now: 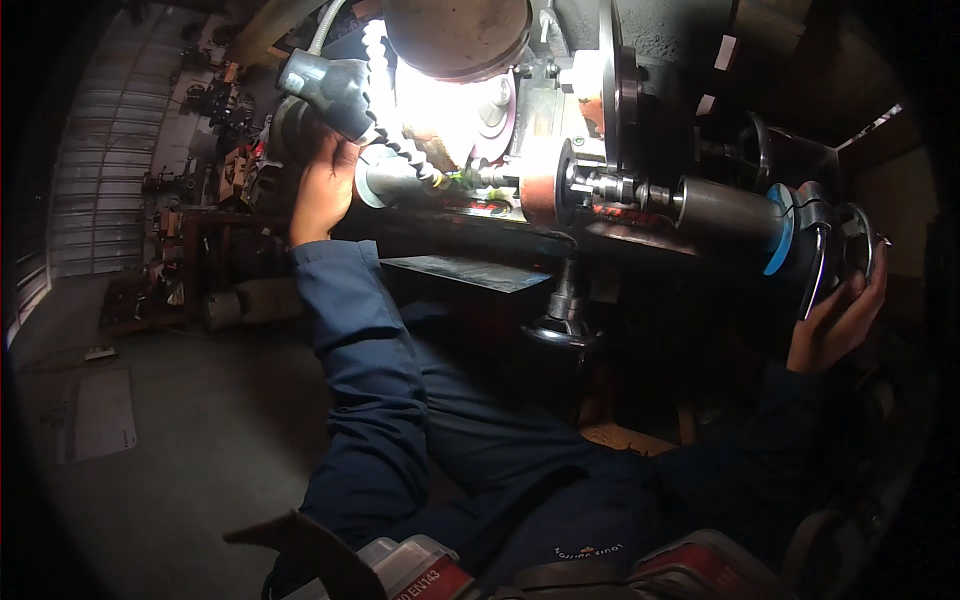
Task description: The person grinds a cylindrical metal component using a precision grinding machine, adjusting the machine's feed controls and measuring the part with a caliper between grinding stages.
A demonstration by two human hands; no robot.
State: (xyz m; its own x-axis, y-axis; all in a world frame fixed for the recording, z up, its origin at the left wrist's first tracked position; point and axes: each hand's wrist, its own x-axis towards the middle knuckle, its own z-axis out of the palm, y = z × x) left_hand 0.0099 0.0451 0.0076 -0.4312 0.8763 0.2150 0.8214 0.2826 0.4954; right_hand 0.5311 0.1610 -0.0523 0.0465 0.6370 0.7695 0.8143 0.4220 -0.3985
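Gripping chrome handwheel (866, 226) w/ R hand (845, 315); L hand (328, 188) by lamp (333, 92), grip hidden, can't tell.

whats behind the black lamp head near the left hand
Behind the lamp head, a dark round part shows past its left edge, and the left hand shows below it. The fingertips and anything they touch are covered.

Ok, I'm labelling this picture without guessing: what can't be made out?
Head view:
Bare left hand: fingers partly hidden behind the black lamp head.
Pinkish round wheel: partly washed out by glare.
Round grey metal cover: top cut off by the upper edge.
Bare right hand: contact with the shiny metal handwheel unclear in shadow.
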